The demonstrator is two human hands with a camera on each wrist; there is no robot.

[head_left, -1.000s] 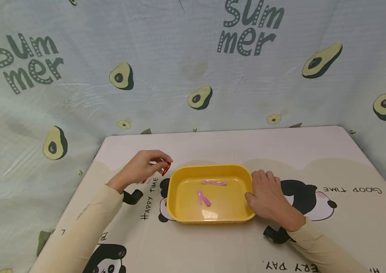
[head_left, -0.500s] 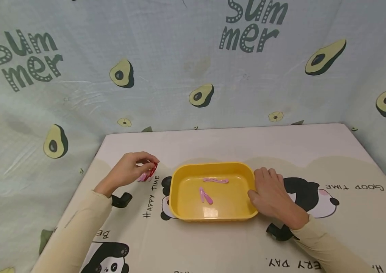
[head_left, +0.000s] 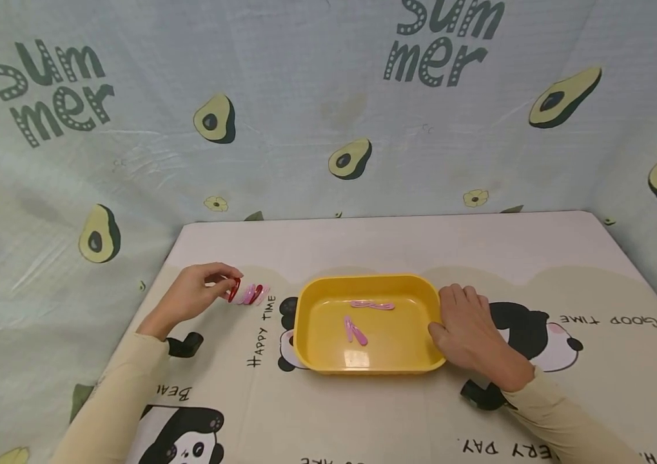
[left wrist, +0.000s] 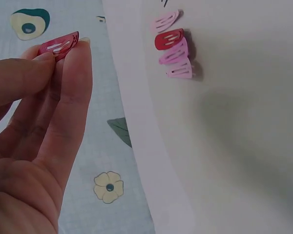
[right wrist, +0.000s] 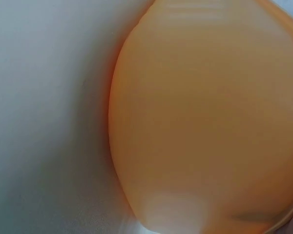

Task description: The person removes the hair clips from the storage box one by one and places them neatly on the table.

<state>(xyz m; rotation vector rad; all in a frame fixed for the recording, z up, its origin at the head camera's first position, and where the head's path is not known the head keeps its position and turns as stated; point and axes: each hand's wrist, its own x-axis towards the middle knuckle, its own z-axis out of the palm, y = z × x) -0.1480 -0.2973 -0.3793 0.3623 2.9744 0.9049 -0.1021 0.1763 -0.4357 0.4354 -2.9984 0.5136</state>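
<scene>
My left hand [head_left: 191, 293] pinches a red snap hair clip [left wrist: 60, 45] between thumb and fingertips, raised above the table at the left. Just right of it on the table lies a short row of hair clips, a red hair clip [left wrist: 169, 39] among pink hair clips [left wrist: 176, 52]. My right hand [head_left: 473, 328] grips the right end of a yellow tray [head_left: 398, 356], thumb on the near side of its rim. Inside the tray lie a pink hair clip [head_left: 372, 305] near the far wall and a V-shaped pink piece [head_left: 355, 330]. The right wrist view is blurred, filled by an orange-yellow surface.
The table [head_left: 328, 419] wears a cloth with panda drawings and lettering. A pale curtain [head_left: 282, 96] printed with avocados hangs behind it and at both sides, close to the table's far edge [head_left: 386, 218].
My left hand has moved left, away from the tray, carrying the red hair clip past the row on the table, which now shows fully. The right hand stays on the tray.
</scene>
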